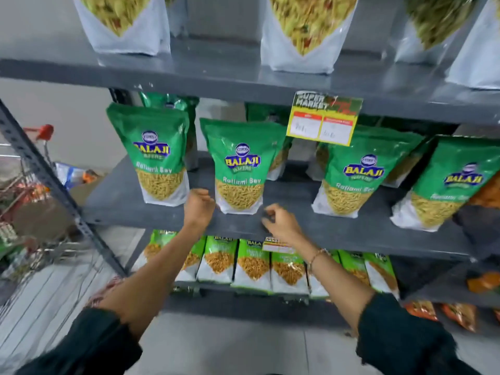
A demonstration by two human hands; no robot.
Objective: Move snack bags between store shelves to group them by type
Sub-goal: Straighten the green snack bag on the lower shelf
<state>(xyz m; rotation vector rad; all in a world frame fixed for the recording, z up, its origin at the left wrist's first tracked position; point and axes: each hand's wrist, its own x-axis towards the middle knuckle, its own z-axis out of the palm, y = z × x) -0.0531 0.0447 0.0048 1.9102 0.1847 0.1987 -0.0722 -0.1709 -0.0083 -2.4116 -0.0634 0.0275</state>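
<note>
Right now, from the head camera, both hands flank the base of a green Ratlami Sev bag (238,169) standing upright at the front of the middle shelf (338,228), between like bags to either side. The left hand (198,208) sits curled just beside the bag's lower left corner, holding nothing that I can see; the right hand (280,224) hovers near the lower right corner, fingers loosely bent and empty (contact with the bag cannot be told). This looks like the placing or straightening step. Next, judging by the row, the hands need another stray bag, perhaps from the cart (29,201) at left.
</note>
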